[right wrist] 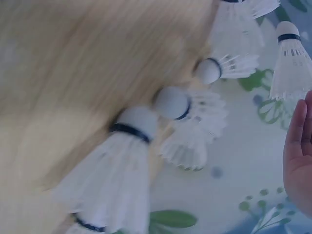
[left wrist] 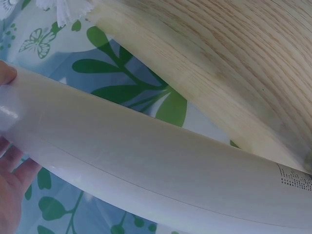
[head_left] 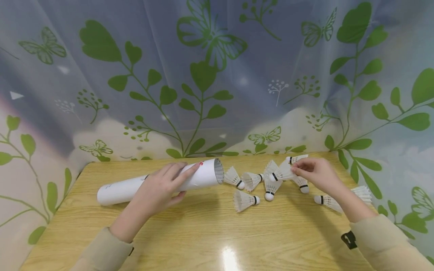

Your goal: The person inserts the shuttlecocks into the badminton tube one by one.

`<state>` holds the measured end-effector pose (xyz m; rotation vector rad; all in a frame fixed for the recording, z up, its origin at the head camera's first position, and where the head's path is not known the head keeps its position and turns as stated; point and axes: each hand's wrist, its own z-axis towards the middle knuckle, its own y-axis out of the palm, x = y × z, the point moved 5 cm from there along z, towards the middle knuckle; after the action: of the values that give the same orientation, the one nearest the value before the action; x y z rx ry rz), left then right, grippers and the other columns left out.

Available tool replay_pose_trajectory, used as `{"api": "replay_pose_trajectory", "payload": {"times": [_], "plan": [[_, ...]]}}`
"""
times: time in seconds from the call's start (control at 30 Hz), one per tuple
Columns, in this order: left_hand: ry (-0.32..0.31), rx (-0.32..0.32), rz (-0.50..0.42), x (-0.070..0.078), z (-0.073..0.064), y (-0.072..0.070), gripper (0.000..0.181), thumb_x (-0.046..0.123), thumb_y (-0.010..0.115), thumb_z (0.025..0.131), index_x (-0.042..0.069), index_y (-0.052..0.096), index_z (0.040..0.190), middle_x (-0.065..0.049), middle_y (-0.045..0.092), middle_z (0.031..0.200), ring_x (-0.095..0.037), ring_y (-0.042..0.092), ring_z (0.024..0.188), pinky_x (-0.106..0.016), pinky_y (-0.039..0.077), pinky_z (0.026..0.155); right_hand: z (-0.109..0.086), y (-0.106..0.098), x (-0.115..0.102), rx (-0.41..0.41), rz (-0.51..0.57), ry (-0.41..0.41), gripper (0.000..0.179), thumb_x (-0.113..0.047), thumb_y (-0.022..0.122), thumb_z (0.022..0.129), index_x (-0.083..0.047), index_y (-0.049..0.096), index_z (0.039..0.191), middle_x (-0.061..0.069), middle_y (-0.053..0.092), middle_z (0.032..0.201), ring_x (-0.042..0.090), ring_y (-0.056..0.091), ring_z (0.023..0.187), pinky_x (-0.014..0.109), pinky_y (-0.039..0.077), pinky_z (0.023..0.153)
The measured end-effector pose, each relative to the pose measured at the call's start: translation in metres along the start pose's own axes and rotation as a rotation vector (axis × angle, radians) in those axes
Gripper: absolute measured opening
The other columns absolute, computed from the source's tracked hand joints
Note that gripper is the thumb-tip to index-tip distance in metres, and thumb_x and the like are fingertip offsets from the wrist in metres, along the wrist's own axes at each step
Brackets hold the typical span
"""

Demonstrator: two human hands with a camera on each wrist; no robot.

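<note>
My left hand (head_left: pixel 159 186) grips a long white cardboard shuttlecock tube (head_left: pixel 122 190), fingers over its top and thumb on the near side. The tube's open mouth faces right, towards the shuttlecocks, and looks raised off the table; in the left wrist view the tube (left wrist: pixel 146 141) crosses the lower half. Between thumb and fingers, my right hand (head_left: pixel 318 175) pinches a white shuttlecock (head_left: pixel 283 172) by the feather end, its cork pointing left, above the others. The right wrist view shows that shuttlecock (right wrist: pixel 291 68) at the fingertips.
On the wooden table (head_left: pixel 203 233), several loose shuttlecocks (head_left: pixel 245 200) lie between the tube's mouth and the right hand. Another shuttlecock (head_left: pixel 329 203) lies farther right, partly hidden by the right forearm. A leaf-printed curtain (head_left: pixel 217 113) hangs along the table's back edge.
</note>
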<state>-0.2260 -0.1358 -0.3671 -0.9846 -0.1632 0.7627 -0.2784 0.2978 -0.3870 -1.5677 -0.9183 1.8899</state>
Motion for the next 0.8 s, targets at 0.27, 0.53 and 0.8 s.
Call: {"api": "replay_pose_trajectory", "payload": {"times": [0.27,0.53,0.8], "plan": [[-0.002,-0.001,-0.009,0.000,0.001,-0.001,0.099,0.021,0.096,0.073,0.015,0.048,0.159,-0.014,0.069,0.125,-0.032,0.074,0.104,-0.041,0.068,0.080,0.005,0.004,-0.042,0.039,0.053,-0.087,0.018,-0.016,0.074,0.100,-0.001,0.079,0.108,0.014,0.080,0.100,0.001,0.067,0.078,0.020,0.057,0.068],[-0.016,-0.008,-0.012,-0.001,0.001,-0.001,0.099,0.021,0.094,0.074,0.016,0.046,0.160,-0.015,0.068,0.127,-0.033,0.073,0.106,-0.043,0.068,0.081,0.006,0.010,-0.082,0.069,0.106,-0.193,0.011,-0.010,0.077,0.097,-0.003,0.080,0.104,0.012,0.080,0.097,-0.003,0.067,0.080,0.019,0.058,0.072],[-0.018,0.004,-0.028,-0.001,0.002,-0.003,0.098,0.020,0.093,0.073,0.015,0.047,0.159,-0.015,0.067,0.128,-0.032,0.072,0.106,-0.043,0.067,0.082,0.001,0.011,-0.110,0.110,0.186,-0.307,0.008,-0.004,0.077,0.095,-0.002,0.080,0.102,0.013,0.080,0.098,-0.005,0.067,0.083,0.015,0.058,0.074]]}}
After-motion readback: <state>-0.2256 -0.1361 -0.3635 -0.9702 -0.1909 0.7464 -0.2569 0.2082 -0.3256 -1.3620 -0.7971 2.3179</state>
